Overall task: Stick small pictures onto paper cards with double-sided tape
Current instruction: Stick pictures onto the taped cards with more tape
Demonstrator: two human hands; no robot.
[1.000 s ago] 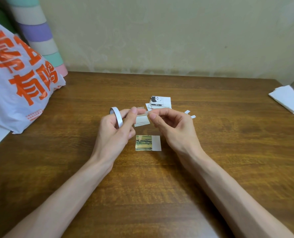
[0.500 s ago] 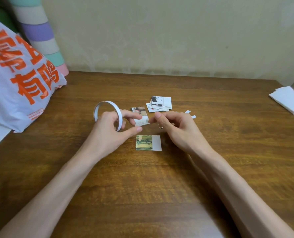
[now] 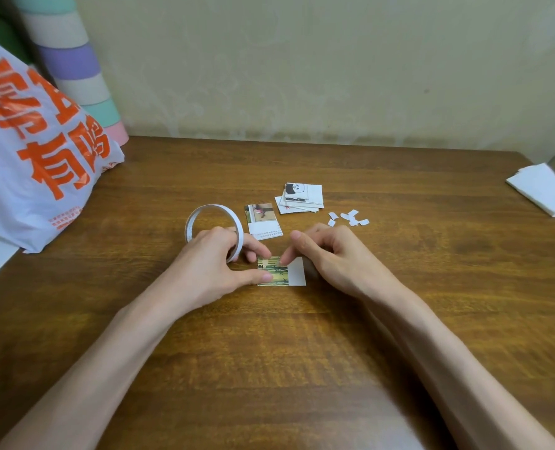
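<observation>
Two hands at desk (image 3: 302, 368) centre. The paper card (image 3: 297, 271) lies flat with the green picture (image 3: 276, 275) on its left part. Left hand (image 3: 208, 264) grips the tape roll (image 3: 204, 210) (ring looped over its fingers); thumb and forefinger touch the picture's left edge. Right hand (image 3: 337, 258) is released, forefinger tip pressing the picture's top edge. More cards (image 3: 303, 198) are stacked behind.

glossy wooden table (image 3: 302, 352), paper card (image 3: 297, 271), crinkled plastic bag (image 3: 26, 157)
</observation>
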